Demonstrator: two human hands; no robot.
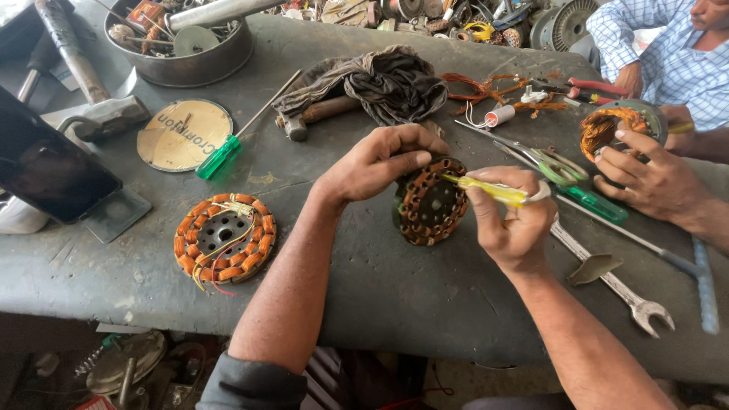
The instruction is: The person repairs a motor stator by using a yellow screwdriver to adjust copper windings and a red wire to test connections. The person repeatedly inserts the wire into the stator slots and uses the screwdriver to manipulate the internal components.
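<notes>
I see my left hand (380,163) closed over the top rim of a round motor winding (431,202), which stands tilted on edge on the grey table (380,281), the fingers curled down onto its copper coils. My right hand (512,220) is clenched around a yellow-handled screwdriver (493,190); its tip points into the winding's inner ring, just under my left fingertips.

Taking that winding as the landmark: well to its left lies a second winding (225,238), flat, with yellow and red wires trailing off it. Up and left of the landmark rests a green-handled screwdriver (220,157) beside a round metal plate (178,137). Straight behind the landmark sits a crumpled dark rag (387,83). To the right of it, past my right hand, are scissors (550,163), another green-handled screwdriver (596,203) and a spanner (619,285). Farther right, another person's hand (653,182) rests on the table near a copper-wound part (607,127).
</notes>
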